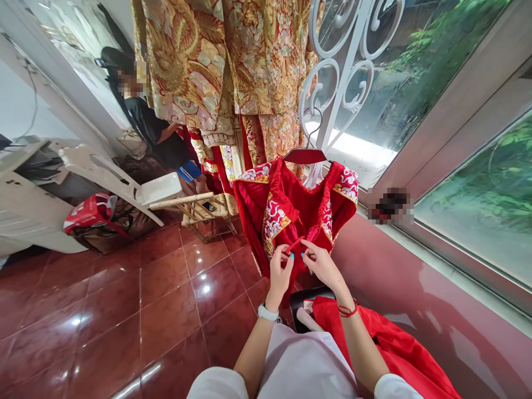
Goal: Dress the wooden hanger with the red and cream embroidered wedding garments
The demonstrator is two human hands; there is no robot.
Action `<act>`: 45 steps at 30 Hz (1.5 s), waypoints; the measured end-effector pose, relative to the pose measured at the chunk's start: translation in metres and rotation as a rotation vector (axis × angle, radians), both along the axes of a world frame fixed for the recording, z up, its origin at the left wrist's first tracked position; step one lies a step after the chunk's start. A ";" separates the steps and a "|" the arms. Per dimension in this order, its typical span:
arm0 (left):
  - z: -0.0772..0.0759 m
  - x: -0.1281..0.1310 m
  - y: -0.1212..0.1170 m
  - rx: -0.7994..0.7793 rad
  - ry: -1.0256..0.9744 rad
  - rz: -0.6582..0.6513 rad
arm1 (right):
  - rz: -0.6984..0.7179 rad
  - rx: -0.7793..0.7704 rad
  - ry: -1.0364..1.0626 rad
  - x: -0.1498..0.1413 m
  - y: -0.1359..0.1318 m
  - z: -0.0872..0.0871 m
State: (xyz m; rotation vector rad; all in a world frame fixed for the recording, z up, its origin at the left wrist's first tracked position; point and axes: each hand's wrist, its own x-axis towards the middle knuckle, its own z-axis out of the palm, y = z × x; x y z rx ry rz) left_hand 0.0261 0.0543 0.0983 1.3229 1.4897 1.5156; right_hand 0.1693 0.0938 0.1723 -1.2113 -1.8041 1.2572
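A red embroidered jacket [253, 210] with silver and gold trim hangs in front of me on a red hanger [305, 155], its front parted. My left hand [281, 269] pinches a thin red fabric tie [294, 244] at the jacket's front. Close beside it, my right hand [322, 266] has its fingertips at the other end of the same tie, thumb and forefinger drawn together. The lower part of the jacket is hidden behind my hands and wrists.
Gold embroidered garments [187, 66] hang behind the jacket. To the left are a person [153, 127], a white chair [160, 188] and a bamboo stool [199, 213]. Red cloth [399, 354] lies at my lower right, below the window ledge [449, 260]. A white scrolled metal stand [343, 77] rises behind.
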 end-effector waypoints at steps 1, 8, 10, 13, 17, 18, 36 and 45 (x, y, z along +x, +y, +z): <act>0.014 -0.001 0.006 0.004 0.014 0.008 | 0.004 0.017 -0.026 -0.001 -0.002 -0.002; 0.014 -0.011 0.004 0.012 0.059 0.056 | -0.058 0.100 -0.145 0.005 -0.001 -0.011; -0.018 -0.014 -0.013 -0.066 0.015 0.122 | -0.077 0.093 -0.159 0.009 0.001 -0.009; -0.072 -0.018 -0.042 -0.269 0.008 0.103 | -0.065 0.070 -0.142 0.011 0.003 -0.004; -0.107 -0.017 -0.065 -0.405 -0.051 0.026 | -0.068 0.103 -0.132 0.005 0.004 -0.004; -0.105 -0.015 -0.065 -0.381 -0.057 -0.001 | -0.076 0.121 -0.145 0.004 0.004 -0.005; -0.033 0.024 -0.017 -0.022 0.098 -0.062 | -0.264 -0.052 0.258 0.000 -0.004 -0.030; -0.014 0.017 -0.022 -0.031 0.121 -0.072 | -0.399 0.063 0.119 -0.016 -0.009 -0.030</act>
